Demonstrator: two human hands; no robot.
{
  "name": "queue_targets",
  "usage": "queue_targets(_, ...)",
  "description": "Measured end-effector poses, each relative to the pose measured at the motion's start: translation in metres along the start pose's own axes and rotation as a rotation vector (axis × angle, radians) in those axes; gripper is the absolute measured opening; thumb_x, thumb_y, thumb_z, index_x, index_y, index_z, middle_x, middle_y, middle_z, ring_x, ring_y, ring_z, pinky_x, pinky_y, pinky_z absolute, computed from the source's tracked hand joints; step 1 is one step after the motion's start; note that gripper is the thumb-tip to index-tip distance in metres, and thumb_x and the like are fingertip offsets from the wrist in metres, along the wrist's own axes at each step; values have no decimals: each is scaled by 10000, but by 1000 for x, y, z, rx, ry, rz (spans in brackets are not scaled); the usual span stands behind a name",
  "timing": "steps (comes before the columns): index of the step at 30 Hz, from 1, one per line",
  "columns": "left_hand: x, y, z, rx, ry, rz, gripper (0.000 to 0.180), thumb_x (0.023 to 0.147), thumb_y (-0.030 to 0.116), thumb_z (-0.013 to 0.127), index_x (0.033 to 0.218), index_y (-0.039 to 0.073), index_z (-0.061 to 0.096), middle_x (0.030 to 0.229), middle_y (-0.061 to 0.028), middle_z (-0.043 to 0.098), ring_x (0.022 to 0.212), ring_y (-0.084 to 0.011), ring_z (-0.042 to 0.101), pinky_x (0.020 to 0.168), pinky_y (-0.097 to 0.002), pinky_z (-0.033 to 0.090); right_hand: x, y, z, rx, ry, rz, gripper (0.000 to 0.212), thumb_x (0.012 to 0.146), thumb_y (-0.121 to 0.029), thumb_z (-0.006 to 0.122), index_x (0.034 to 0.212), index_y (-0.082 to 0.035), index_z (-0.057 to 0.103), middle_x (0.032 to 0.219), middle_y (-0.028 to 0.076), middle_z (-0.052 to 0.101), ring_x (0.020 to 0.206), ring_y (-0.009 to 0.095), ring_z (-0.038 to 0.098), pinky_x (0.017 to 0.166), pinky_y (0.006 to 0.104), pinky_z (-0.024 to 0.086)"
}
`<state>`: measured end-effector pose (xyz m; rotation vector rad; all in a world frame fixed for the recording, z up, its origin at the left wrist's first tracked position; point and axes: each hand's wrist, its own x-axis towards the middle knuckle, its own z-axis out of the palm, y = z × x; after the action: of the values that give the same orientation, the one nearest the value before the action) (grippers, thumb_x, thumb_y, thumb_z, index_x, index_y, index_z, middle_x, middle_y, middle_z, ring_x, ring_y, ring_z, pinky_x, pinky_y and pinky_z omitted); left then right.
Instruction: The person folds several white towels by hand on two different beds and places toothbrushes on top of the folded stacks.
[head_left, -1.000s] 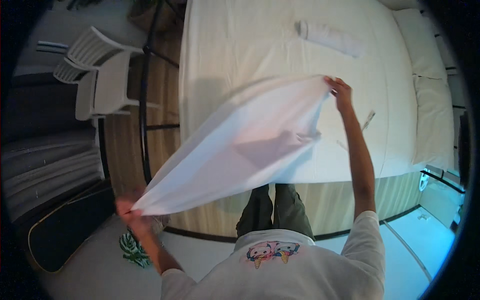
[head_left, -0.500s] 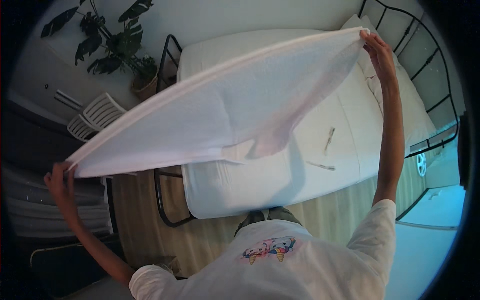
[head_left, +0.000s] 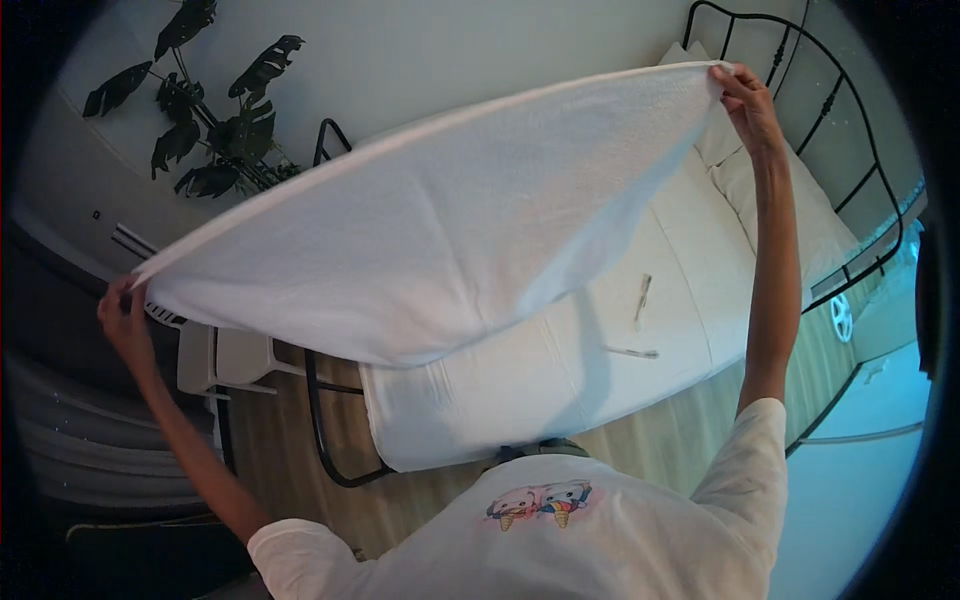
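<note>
A large, pale, thin blanket hangs stretched between my hands above the bed, its upper edge taut and its lower part bellied out. My left hand pinches one corner at the far left. At the upper right, near the pillows, my right hand grips the other corner. Under the blanket lies a mattress with a white sheet, partly hidden. Two slim, whitish strip-like items, one upright in view and one lying crosswise, rest on the sheet; their kind is unclear.
White pillows lean by the black metal headboard. A black footboard frame stands at the bed's left end. Beyond it are white chairs and a leafy potted plant. A white fan-like wheel sits at right.
My left hand has risen slightly with its corner. The blanket's hanging part has swung out into a smoother, fuller curve, and its loose fold has opened. The view has shifted a little.
</note>
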<state>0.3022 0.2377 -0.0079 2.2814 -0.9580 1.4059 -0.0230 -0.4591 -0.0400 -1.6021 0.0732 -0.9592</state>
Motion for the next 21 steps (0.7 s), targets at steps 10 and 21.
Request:
queue_targets(10,38,41,137,256,-425,168,266,750,126,577,1016,139,587,896,-66,614,849,-221,568,904,-422,285,23,73,1,-760,10,3,269,754,-221,633,912,-5,612,815,57,622,765,128,561,706,254,425)
queue_targets(21,-96,55,6,251,-277,237,295,785,47,513,1061,129,576,898,-20,593,826,-145,558,967,-417,245,-162,-29,-27,-898,-256,30,140,759,-68,543,869,17,540,893,84,537,877,166,513,800,282,394)
